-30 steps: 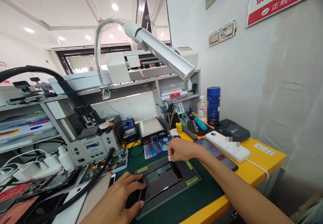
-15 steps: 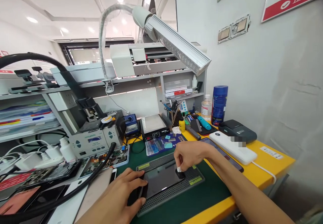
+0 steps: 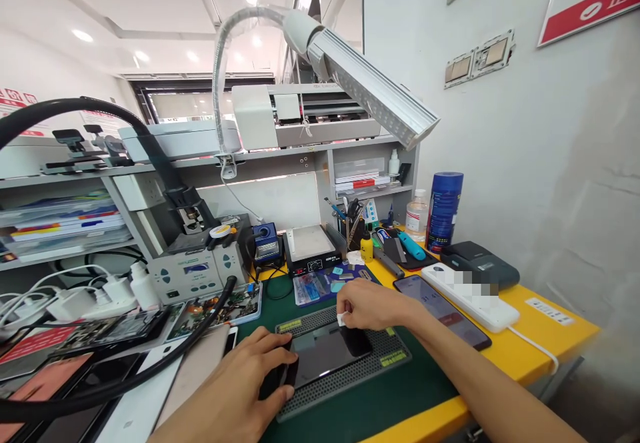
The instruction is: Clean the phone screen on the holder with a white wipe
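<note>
A black glossy phone screen (image 3: 330, 356) lies on a grey perforated mat (image 3: 320, 400). My left hand (image 3: 255, 376) rests on its left end with fingers spread, the fingertips on the glass and the thumb at the near side. Above the far edge, my right hand (image 3: 373, 303) pinches a small white wipe (image 3: 343, 319) that touches the screen. Part of the wipe is hidden by my fingers.
Opened phones and a circuit board (image 3: 245, 306) lie left, crossed by a black hose (image 3: 200, 336). A phone (image 3: 440, 310) and a white power strip (image 3: 470, 300) lie right. A lamp (image 3: 373, 86) hangs above. Behind the mat is a blue parts sheet (image 3: 320, 286).
My right hand with the wipe has moved left and away from me, from the screen's right end to its far edge. My left hand stays at the left end. The view has turned slightly left.
</note>
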Motion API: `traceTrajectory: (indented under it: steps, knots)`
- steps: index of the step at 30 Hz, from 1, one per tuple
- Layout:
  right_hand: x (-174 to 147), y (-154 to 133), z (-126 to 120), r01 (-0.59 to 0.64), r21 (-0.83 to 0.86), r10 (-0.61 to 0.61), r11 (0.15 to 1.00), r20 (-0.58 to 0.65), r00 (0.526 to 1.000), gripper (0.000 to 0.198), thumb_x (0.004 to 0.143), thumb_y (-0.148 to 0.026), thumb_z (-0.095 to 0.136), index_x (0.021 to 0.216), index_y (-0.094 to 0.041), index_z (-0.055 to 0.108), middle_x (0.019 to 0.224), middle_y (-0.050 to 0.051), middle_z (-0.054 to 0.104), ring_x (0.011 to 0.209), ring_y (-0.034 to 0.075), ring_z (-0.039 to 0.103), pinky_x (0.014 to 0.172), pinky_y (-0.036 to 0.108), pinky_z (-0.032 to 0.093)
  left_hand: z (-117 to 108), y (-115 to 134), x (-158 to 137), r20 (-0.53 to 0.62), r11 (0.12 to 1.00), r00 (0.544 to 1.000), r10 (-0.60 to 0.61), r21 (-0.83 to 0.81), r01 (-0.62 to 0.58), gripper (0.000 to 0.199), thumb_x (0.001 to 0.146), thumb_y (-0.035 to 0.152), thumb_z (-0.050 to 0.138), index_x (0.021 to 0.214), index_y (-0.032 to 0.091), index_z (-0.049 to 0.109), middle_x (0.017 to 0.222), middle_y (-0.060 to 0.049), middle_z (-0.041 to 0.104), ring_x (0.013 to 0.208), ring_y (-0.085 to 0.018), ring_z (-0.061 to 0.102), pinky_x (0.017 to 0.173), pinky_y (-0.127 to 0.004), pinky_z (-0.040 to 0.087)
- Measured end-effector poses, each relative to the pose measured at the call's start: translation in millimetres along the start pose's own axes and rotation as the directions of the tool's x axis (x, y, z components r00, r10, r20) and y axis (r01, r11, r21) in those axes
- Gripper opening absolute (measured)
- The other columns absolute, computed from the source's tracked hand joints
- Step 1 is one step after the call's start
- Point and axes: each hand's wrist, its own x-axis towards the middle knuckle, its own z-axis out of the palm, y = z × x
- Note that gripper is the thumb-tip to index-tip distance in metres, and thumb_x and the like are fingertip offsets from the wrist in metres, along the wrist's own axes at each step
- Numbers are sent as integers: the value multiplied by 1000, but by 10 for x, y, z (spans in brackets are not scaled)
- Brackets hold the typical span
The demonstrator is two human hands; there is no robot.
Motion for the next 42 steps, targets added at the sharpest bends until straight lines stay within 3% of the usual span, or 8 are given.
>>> traceTrajectory:
  steps: [5,9,14,20,27,33,36,42]
  knots:
    - [43,-13,76,30,-23,-32,999,-90,995,15,79,-13,61,77,-17,75,85,8,78,85,24,68,71,28,43,-11,22,13,-1,1000,1000,-6,-9,6,35,95,44,60,128,36,69,148,-2,59,140,-32,48,118,-50,39]
    - [26,-29,53,42,-2,-42,999,-78,996,15,78,-11,61,79,-17,75,87,8,78,84,22,68,69,27,43,-15,15,17,2,1000,1000,-17,-16,17,36,95,45,60,128,36,69,149,-2,58,141,-33,47,117,-50,40]
    - [-50,-4,-50,62,74,-68,995,81,994,15,74,-13,67,80,-17,79,83,5,78,76,18,68,62,23,44,-15,14,1,4,1000,1000,-16,-24,16,36,94,44,60,128,36,69,150,-1,57,140,-33,48,116,-50,40]
    - [-98,18,-96,70,181,-122,981,290,949,18,70,-23,75,86,-19,83,79,1,78,68,16,67,56,20,45,-60,87,-8,-11,999,1000,8,-34,-9,35,92,40,62,125,33,71,144,-3,62,133,-31,53,114,-47,41]
    - [7,-82,41,15,125,-25,992,81,996,16,75,-21,67,85,-17,79,80,4,76,70,17,65,56,22,41,-63,58,-14,-51,997,998,36,-61,-39,34,89,40,64,122,32,73,141,-3,64,129,-31,56,110,-44,44]
    - [85,-171,157,32,86,-25,996,-86,996,16,79,-17,62,86,-16,76,87,7,75,77,19,63,63,25,40,-40,32,-29,-61,996,997,45,-74,-49,34,88,39,65,120,30,72,141,-5,63,131,-32,54,114,-46,40]
    - [77,-202,148,44,97,-39,994,-52,998,16,77,-18,64,86,-16,77,86,6,75,73,18,62,60,24,40,-23,11,-41,-77,994,997,14,-106,-22,43,87,40,65,129,30,66,133,-7,67,124,-32,59,107,-44,46]
    - [-16,-236,68,80,140,-102,987,152,983,18,69,-21,72,84,-19,82,80,1,75,67,15,62,53,21,40,11,-54,-45,-60,988,997,-44,-149,34,67,83,47,69,146,29,53,147,-8,58,142,-39,43,115,-50,40]
